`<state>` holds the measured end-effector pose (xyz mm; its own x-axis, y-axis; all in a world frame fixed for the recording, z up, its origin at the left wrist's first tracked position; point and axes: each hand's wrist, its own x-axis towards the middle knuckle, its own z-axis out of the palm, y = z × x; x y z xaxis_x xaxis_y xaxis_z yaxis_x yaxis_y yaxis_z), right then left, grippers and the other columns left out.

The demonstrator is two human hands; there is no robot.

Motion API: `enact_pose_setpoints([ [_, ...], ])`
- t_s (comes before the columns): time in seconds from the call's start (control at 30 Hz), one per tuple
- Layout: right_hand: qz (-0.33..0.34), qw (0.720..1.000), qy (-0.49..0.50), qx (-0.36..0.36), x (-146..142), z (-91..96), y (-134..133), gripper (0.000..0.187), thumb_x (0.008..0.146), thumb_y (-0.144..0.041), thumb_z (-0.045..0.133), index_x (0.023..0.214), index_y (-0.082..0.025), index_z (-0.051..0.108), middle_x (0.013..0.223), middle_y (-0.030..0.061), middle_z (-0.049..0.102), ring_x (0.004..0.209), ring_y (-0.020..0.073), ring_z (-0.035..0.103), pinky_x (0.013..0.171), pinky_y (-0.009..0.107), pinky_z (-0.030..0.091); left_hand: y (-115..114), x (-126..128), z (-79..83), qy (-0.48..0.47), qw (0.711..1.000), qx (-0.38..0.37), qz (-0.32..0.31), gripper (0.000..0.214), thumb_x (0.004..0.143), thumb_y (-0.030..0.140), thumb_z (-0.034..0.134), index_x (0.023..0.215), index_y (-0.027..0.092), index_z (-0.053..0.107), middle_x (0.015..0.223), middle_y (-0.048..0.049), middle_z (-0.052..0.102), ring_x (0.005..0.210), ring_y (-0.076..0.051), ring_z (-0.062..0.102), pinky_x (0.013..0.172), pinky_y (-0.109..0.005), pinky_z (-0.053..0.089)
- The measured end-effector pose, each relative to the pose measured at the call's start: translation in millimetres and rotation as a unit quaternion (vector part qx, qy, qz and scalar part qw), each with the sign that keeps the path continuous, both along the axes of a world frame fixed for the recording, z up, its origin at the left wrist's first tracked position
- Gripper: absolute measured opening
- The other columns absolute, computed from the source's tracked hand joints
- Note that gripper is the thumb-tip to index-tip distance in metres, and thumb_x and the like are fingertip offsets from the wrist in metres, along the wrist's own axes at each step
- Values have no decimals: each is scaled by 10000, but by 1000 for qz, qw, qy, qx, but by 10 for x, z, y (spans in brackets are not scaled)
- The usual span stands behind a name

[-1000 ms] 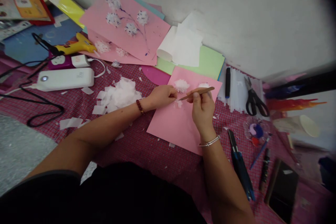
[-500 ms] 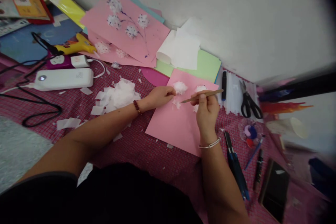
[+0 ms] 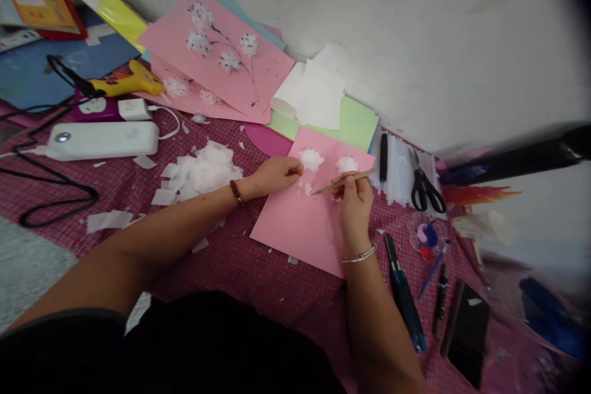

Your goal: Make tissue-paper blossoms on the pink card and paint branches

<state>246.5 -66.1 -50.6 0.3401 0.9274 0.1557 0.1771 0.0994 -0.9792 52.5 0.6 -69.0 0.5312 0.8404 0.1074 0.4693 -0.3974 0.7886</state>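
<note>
In my right hand [image 3: 356, 198] is a slim wooden pencil [image 3: 344, 182], its pointed tip directed left at a small white paper tuft [image 3: 305, 187] on the pink sheet [image 3: 295, 228]. My left hand [image 3: 279, 173] rests at the sheet's left edge, thumb and fingers pinched together close to that tuft. Whatever may be between them is too small to tell. Two fluffy white paper puffs [image 3: 311, 160] sit on the upper part of the sheet. The right hand partly covers another bit of white near its fingers. Left of the sheet lies a heap of white paper squares [image 3: 203, 167].
Behind are pink sheets with finished paper blossoms [image 3: 228, 61], a white paper roll [image 3: 284, 104] and green paper [image 3: 357, 123]. Scissors [image 3: 425, 188], a paint dish [image 3: 428, 235], a cutter [image 3: 406, 298] and a phone [image 3: 467, 332] lie right. Left: a glue gun [image 3: 132, 81], power bank [image 3: 104, 140] and cable.
The whole view has shifted slightly, so things on the table appear a little further left. Both hands keep nearly the same place over the sheet; the pencil tip stays near the small tuft.
</note>
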Motion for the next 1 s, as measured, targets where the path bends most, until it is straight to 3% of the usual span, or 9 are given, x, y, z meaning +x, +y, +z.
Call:
enact_pose_setpoints([
  [0.23,0,999,42,-1,-22,-43,11,191,887,-376,487,867,-188,518,754,7,631,511,84,512,493,229,423,-1,-4,45,8,1000,1,-17,139,767,167,497,805,155,630,734,-1,637,661,-115,541,609,-228,384],
  [0.53,-8,1000,22,-14,-45,-36,-1,258,894,-439,456,916,-191,523,833,34,647,605,119,586,582,278,503,-1,60,226,-14,986,84,-141,150,835,185,517,849,174,667,784,-33,597,748,-138,548,698,-261,414],
  [0.8,-21,999,46,-8,-79,2,6,251,881,-424,480,905,-181,538,823,39,641,597,122,580,583,295,512,17,57,160,9,994,43,-99,121,763,106,520,783,155,629,760,-16,603,701,-118,540,629,-222,392],
  [1.0,-18,999,37,-5,-95,30,5,228,889,-385,473,895,-169,546,818,41,637,594,112,577,578,280,507,92,6,175,9,991,50,-125,151,760,89,508,778,156,642,785,-26,603,732,-120,558,655,-223,411],
])
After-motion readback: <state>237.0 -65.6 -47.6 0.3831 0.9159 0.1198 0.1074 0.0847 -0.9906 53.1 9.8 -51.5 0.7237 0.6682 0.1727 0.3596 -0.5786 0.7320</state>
